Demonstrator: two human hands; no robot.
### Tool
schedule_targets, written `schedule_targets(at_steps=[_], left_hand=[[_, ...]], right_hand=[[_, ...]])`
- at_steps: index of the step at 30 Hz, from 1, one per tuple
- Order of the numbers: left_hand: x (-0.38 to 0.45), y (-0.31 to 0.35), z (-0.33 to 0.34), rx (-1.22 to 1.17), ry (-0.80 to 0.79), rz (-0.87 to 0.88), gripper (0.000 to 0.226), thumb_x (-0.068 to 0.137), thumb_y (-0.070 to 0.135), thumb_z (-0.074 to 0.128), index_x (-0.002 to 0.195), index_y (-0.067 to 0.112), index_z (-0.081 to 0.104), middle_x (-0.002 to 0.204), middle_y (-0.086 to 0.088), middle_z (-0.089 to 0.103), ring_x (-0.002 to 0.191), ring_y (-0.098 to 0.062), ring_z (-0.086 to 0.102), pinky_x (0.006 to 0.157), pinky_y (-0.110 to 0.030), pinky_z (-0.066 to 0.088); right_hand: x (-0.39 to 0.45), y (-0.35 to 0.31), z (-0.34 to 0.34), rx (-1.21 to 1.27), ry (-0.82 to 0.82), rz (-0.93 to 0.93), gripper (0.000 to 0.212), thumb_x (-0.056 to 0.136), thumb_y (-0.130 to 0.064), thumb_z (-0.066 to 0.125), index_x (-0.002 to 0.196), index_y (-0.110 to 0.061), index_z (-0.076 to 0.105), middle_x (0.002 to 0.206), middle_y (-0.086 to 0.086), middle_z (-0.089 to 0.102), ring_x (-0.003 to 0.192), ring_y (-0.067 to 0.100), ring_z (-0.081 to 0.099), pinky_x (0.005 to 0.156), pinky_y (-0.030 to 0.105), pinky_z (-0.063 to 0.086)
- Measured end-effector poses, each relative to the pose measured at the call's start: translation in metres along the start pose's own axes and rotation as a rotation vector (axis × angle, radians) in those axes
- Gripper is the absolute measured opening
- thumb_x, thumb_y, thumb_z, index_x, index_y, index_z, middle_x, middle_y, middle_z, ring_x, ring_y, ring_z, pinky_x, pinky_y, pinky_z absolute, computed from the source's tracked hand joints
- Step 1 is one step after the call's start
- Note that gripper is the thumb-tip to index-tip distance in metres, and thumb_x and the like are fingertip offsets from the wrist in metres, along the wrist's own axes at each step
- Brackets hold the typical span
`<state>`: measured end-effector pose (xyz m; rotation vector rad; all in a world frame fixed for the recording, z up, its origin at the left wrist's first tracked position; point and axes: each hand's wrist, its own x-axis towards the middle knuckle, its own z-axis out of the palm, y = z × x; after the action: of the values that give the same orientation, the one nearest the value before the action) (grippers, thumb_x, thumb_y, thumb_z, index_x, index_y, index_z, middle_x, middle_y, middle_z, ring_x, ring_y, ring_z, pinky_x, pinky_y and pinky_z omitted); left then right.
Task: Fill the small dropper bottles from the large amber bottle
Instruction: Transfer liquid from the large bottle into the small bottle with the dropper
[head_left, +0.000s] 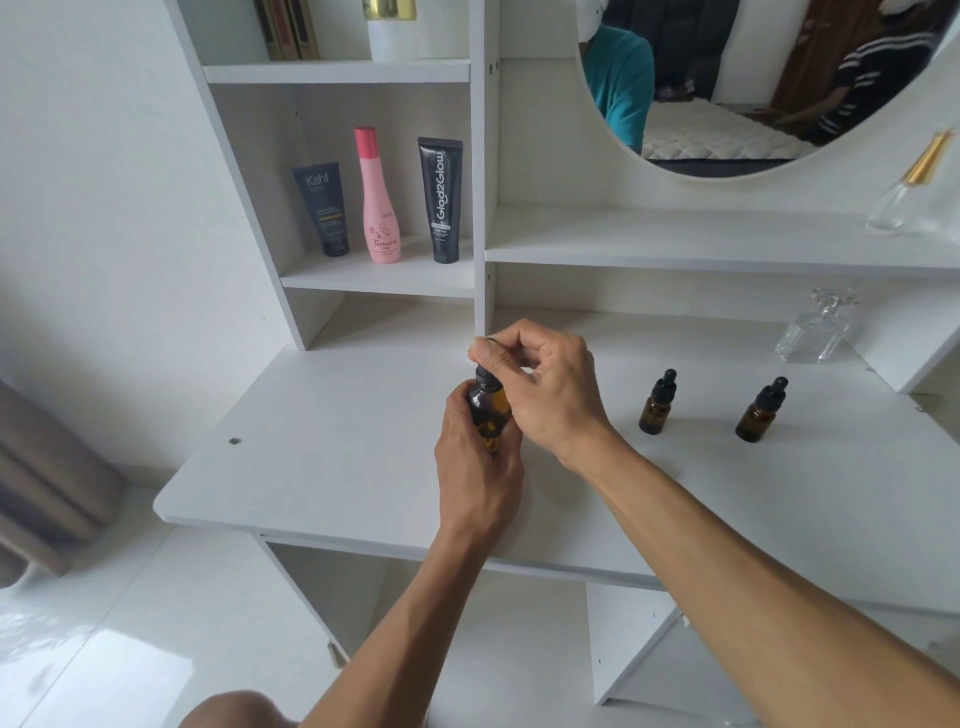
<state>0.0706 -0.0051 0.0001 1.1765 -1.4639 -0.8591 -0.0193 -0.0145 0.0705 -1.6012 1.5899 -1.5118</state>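
The large amber bottle (491, 410) is held upright above the white desk (337, 441), near its middle. My left hand (475, 467) wraps around its body from below. My right hand (540, 384) pinches the black dropper cap (485, 376) on top of it with thumb and fingers. Two small amber dropper bottles stand capped on the desk to the right: one (657, 402) closer to my hands, the other (761, 410) further right. Most of the large bottle's lower part is hidden by my fingers.
A clear glass bottle (815, 327) stands at the desk's back right. On the shelf at left are a dark tube (322, 208), a pink bottle (379, 200) and a black tube (441, 200). A round mirror (727, 78) hangs above; another glass bottle (914, 192) sits on the upper ledge.
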Motion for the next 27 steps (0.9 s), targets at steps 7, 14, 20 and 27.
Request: schedule_targets(at_steps=[7,14,20,27], left_hand=[[0.000,0.000,0.000,0.007,-0.001,0.009,0.044,0.092,0.014,0.064,0.130,0.022,0.046,0.112,0.006,0.064,0.091,0.013,0.058,0.074,-0.002,0.041],[0.000,-0.001,0.000,0.026,-0.001,0.009,0.044,0.091,0.015,0.064,0.130,0.023,0.046,0.112,0.007,0.063,0.089,0.015,0.057,0.073,-0.002,0.040],[0.001,-0.002,0.000,0.039,0.014,0.020,0.042,0.090,0.018,0.067,0.126,0.025,0.046,0.108,0.009,0.063,0.089,0.010,0.058,0.072,-0.003,0.040],[0.001,-0.002,0.002,0.042,0.031,0.033,0.041,0.091,0.023,0.069,0.121,0.031,0.043,0.106,0.010,0.064,0.088,0.014,0.058,0.071,-0.003,0.041]], right_hand=[[0.000,0.000,-0.001,-0.008,0.005,-0.004,0.022,0.091,-0.032,0.072,0.082,-0.012,0.074,0.080,-0.004,0.077,0.078,0.010,0.073,0.078,0.041,0.060],[0.000,-0.002,-0.001,0.048,0.006,0.026,0.019,0.090,-0.031,0.073,0.083,-0.013,0.074,0.081,-0.004,0.077,0.080,0.012,0.073,0.080,0.043,0.060],[0.002,-0.010,-0.005,0.155,0.008,0.031,0.016,0.089,-0.026,0.074,0.086,-0.010,0.074,0.074,-0.002,0.075,0.071,0.007,0.072,0.077,0.032,0.061],[0.010,-0.023,-0.011,0.231,0.028,0.001,0.014,0.090,-0.023,0.074,0.087,-0.009,0.073,0.075,0.005,0.075,0.072,0.015,0.074,0.074,0.029,0.060]])
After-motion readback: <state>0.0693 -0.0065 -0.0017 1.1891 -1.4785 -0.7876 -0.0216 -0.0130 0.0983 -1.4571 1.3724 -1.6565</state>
